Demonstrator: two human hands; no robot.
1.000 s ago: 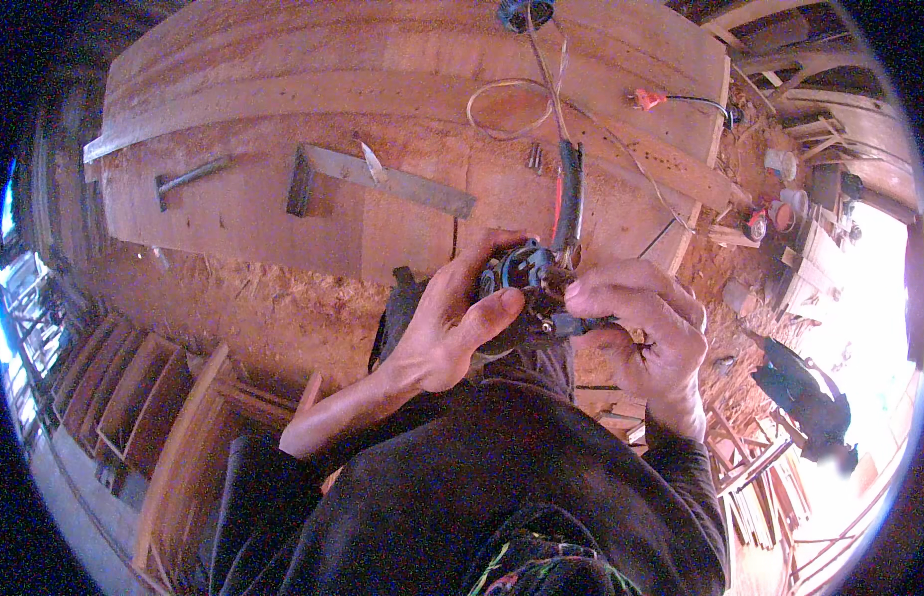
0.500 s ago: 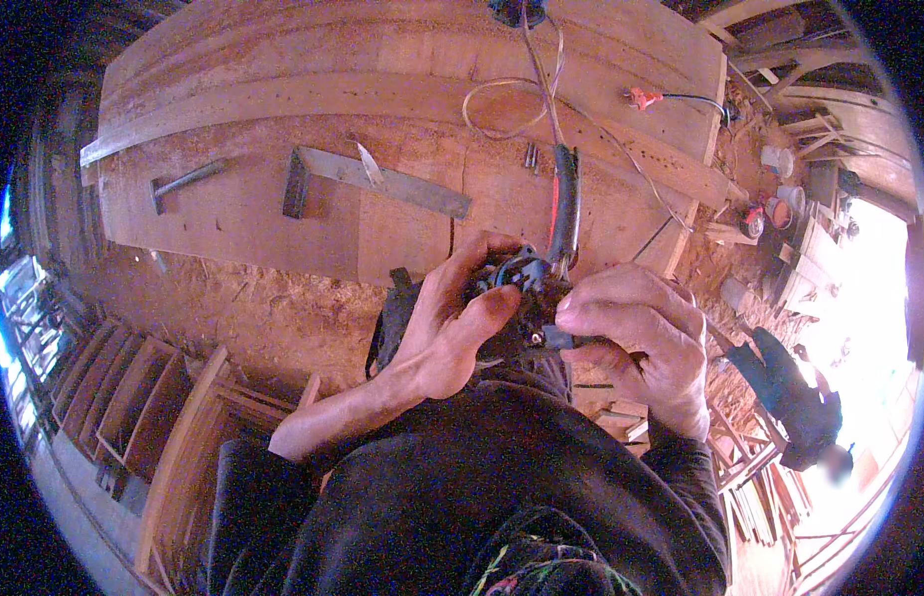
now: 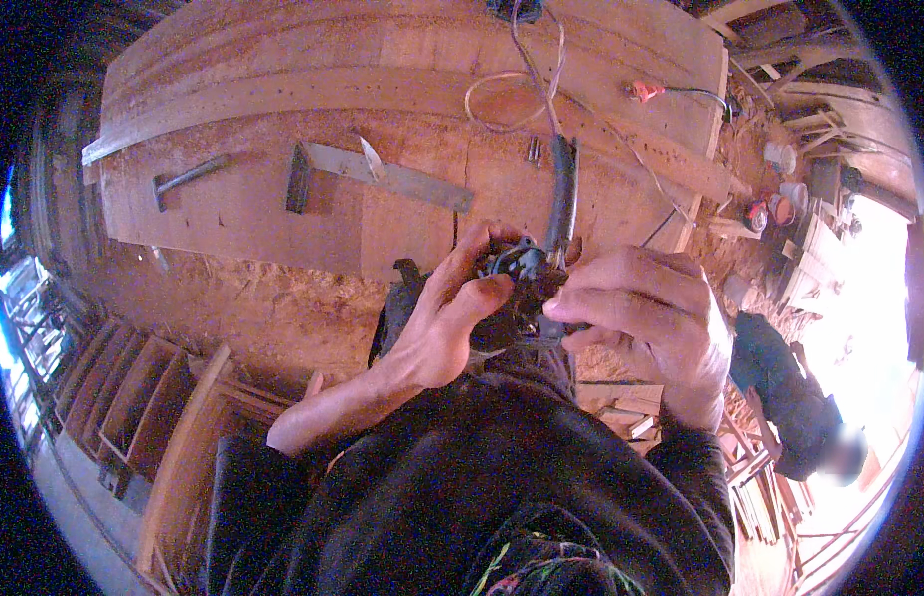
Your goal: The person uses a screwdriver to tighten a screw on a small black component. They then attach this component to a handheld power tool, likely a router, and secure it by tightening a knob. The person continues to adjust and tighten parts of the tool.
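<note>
My left hand (image 3: 457,313) is wrapped round a dark power tool (image 3: 522,283), thumb on top, in front of my body. The tool's black handle (image 3: 561,199) points away from me over the bench edge, and a cable leads off its far end. Close to the tool's near right side, my right hand (image 3: 646,323) has its thumb and fingers pinched together. A small dark piece (image 3: 571,329) shows between its fingertips; its kind cannot be made out. The tool's underside is hidden by my hands.
On the wooden workbench (image 3: 283,238) lie a try square (image 3: 402,184), a pointed blade (image 3: 371,157), a hammer-like tool (image 3: 189,181) and two small metal pieces (image 3: 534,149). Beyond are a looped cable (image 3: 497,127) and red plug (image 3: 644,91). Another person (image 3: 785,392) is at the right.
My right hand has shifted slightly right and turned, so less of the dark piece shows. The tool's handle has tilted a little. The person at the right has moved slightly.
</note>
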